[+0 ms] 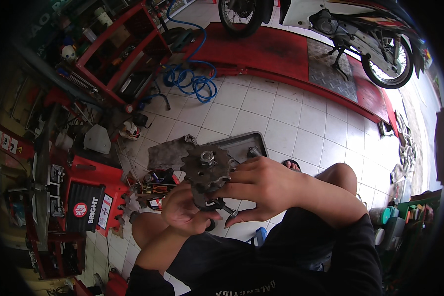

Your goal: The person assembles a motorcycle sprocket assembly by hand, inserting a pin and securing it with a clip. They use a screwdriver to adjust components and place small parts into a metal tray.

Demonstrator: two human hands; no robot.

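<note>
A dark toothed sprocket (pixel 214 177) is held up in front of me, with a shiny hex nut (pixel 207 157) at its middle. Below it hangs a dark curved metal piece (pixel 200 200). A bolt (pixel 228 210) sticks out beside that piece, its head toward my right thumb. My left hand (pixel 182 209) is closed around the lower part from beneath, thumb pointing right. Curled against the sprocket's right rim are the fingers of my right hand (pixel 264 185); its thumb lies close to the bolt head. Where some fingertips touch is hidden behind the sprocket.
Beyond my hands, a grey tray (pixel 261 140) and a dirty rag (pixel 170 152) lie on white tiles. Hand tools (pixel 158 186) sit at left, near a red machine (pixel 114 197). Farther off are a coiled blue hose (pixel 195 84) and a motorcycle (pixel 360 37) on a red lift (pixel 271 52).
</note>
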